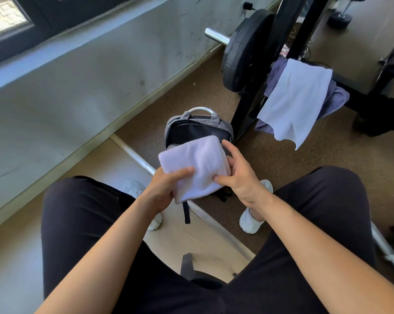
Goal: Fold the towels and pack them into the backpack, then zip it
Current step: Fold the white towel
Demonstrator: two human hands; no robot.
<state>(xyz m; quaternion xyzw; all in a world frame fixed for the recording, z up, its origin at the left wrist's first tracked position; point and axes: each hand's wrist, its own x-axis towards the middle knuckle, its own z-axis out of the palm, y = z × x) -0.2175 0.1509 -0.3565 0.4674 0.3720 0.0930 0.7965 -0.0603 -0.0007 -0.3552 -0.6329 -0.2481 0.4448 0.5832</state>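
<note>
Above the open backpack (pixel 197 129) on the floor (pixel 270 159), a folded towel (pixel 198 159) is held between both hands. The left hand (pixel 166 189) closes its grip on the near left corner, thumb on top. The right hand (pixel 239 175) pinches the right edge, fingers partly curled. A second towel (pixel 295 98) hangs over a black frame (pixel 243 118).

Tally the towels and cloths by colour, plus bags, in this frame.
White towels: 2, the folded towel and the draped towel
Purple: 1, the purple cloth under the draped towel
Bags: 1, the backpack
Total: 4
</note>
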